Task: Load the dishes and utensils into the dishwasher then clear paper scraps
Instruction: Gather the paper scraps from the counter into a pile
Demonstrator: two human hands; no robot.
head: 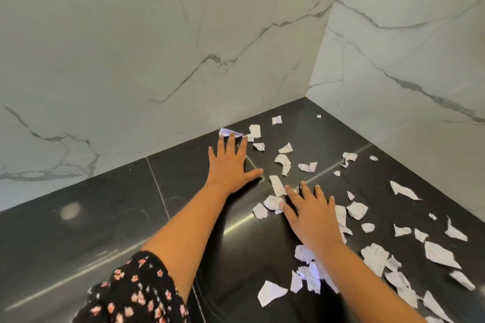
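Several torn white paper scraps (pixel 441 254) lie scattered over a glossy black countertop (pixel 110 220), mostly to the right and in the corner. My left hand (pixel 229 162) lies flat on the counter with fingers spread, its fingertips touching a folded scrap (pixel 226 132) at the foot of the back wall. My right hand (pixel 309 215) is flat too, fingers straight, resting among scraps, with a long strip (pixel 277 185) at its fingertips and crumpled pieces (pixel 271 202) by its thumb. No dishes, utensils or dishwasher are in view.
White marble walls (pixel 157 60) with grey veins close the counter at the back and on the right, meeting in a corner (pixel 305 97). The left part of the counter holds no scraps. A floral sleeve (pixel 136 294) covers my left upper arm.
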